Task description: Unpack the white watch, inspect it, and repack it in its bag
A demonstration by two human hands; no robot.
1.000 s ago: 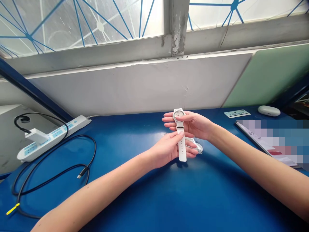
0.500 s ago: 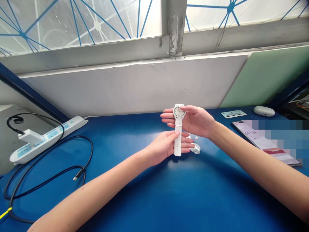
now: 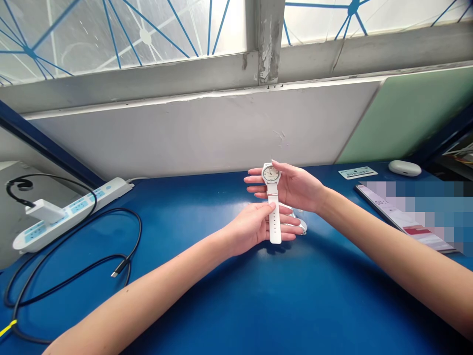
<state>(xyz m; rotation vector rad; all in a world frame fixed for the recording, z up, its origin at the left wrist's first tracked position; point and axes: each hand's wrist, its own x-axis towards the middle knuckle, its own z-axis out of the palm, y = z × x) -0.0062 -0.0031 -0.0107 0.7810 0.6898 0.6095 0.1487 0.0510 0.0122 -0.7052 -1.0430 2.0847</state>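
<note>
I hold a white wristwatch [image 3: 274, 207] stretched out lengthwise above the blue table [image 3: 236, 296]. My right hand [image 3: 295, 187] supports the round dial end, thumb resting on the case, fingers extended behind it. My left hand [image 3: 254, 227] pinches the lower strap between thumb and fingers, and the strap's tip hangs past them. Under my hands lies a small clear packet [image 3: 300, 226], partly hidden.
A white power strip [image 3: 70, 212] with a plugged-in charger [image 3: 44, 209] sits at the left, its black cable [image 3: 74, 276] looping over the table. At the right are a phone [image 3: 402, 219], a white label card [image 3: 357, 172] and a white oval case [image 3: 404, 168]. A grey wall stands behind.
Both hands dipped slightly and shifted with the watch; the dial now sits a little lower and left. The grip on each end is unchanged.
</note>
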